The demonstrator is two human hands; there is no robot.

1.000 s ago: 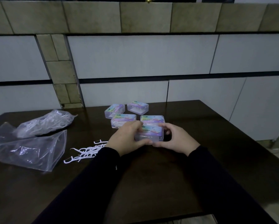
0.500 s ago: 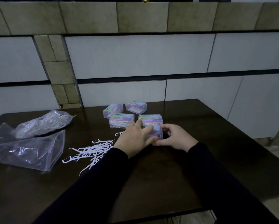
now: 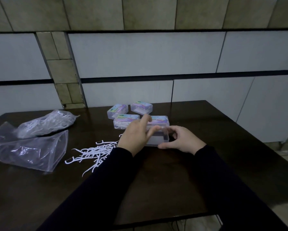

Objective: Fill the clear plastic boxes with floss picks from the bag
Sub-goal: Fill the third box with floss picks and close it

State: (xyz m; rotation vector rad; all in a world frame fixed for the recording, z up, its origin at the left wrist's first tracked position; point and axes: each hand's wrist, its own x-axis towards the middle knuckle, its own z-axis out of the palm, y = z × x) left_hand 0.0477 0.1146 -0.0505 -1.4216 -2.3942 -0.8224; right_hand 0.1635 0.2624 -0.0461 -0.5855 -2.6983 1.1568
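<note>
Nearest us, our dark sleeves [image 3: 106, 180] reach over a dark table [image 3: 156, 180]; our right hand [image 3: 184, 140] curls round the near corner of a clear plastic box [image 3: 157, 139], probably steadying it; our left hand [image 3: 135, 135] lies over the box's left side, fingers loosely extended, seemingly working its lid; left of those fingers lie loose floss picks [image 3: 93, 151], handy for filling; farther left sits the bag [image 3: 29, 147]; beyond our fingertips stand four labelled boxes [image 3: 126, 120], seemingly filled.
</note>
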